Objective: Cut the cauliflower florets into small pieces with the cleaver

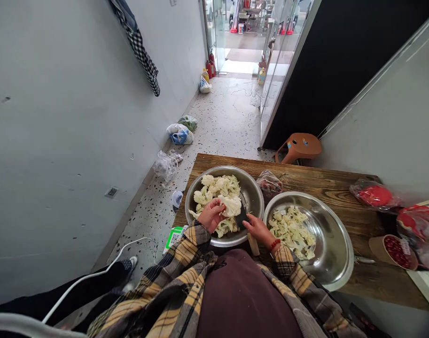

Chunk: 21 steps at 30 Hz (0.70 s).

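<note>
My left hand (210, 216) is closed around a white cauliflower piece (231, 205) and holds it above the left steel bowl (253, 190). In my right hand (259, 230) is a knife (241, 218) with a dark blade and a pale wooden handle. The blade is up against the right side of the held piece; whether it has cut in cannot be made out. Larger cauliflower florets (217, 185) lie in the left bowl under my hands. A second steel bowl (332, 244), to the right, contains many small cauliflower pieces (292, 227).
Both bowls stand on a wooden table (327, 180). Between them at the back is a plastic-wrapped bundle (269, 183). Toward the right are a bagged red item (376, 195) and a tub of red contents (397, 251). A brown stool (300, 146) stands behind the table. Bags (181, 134) line the left wall.
</note>
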Available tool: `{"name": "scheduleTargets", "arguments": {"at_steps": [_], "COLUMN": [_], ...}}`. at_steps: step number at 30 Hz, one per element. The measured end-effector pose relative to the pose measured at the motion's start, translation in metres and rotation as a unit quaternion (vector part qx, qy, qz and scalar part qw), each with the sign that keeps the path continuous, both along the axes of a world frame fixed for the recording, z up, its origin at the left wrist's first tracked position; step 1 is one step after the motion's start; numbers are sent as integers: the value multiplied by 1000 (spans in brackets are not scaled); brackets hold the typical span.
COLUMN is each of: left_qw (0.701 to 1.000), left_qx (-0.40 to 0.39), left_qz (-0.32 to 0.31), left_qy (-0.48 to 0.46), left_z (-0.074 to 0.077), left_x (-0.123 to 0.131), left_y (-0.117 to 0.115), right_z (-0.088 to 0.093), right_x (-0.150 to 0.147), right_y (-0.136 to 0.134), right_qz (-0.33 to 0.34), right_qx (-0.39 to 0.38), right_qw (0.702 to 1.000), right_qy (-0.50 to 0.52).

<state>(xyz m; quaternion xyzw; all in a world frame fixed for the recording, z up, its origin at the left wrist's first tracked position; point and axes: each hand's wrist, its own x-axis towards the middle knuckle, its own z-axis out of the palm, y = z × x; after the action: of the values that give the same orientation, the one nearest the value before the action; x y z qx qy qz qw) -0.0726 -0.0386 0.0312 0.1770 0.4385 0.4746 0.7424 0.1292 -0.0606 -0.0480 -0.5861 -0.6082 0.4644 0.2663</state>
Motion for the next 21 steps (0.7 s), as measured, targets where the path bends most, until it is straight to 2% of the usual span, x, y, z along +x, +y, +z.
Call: {"name": "scheduleTargets", "arguments": {"at_steps": [3,5,7,8,10,12,15,18,21], "left_qw": [998,991,971,955,915,873,833,831,861], "left_qx": [28,70,135,176,263,340,393,381,318], "left_qz": [33,57,65,59,25,-15,-57,-63,-44], "left_qy": [34,99,189,232,304,350,385,399,395], "left_z": [2,3,4,5,6,8,12,17,21], "left_x": [3,7,12,15,23,32,42,43,41], "left_y": [-5,-6,-8,-8,-9,-11,-14,-16,-18], "right_z": [10,25,46,57,76,88,90,83,76], "right_x": [9,13,11,8,-1,-11,-19,-17,-11], "right_y": [-3,-6,-9,-11,-13,-15,-15,-15,-12], "right_qz": [0,-8,-10,-5,1,-20,-70,-122,-160], "right_qx": [33,38,-13,-64,-174,-245,-262,-210,-124], "right_qw": [999,999,998,991,950,902,865,875,921], "right_qy": [-32,-19,56,121,259,356,422,418,332]}}
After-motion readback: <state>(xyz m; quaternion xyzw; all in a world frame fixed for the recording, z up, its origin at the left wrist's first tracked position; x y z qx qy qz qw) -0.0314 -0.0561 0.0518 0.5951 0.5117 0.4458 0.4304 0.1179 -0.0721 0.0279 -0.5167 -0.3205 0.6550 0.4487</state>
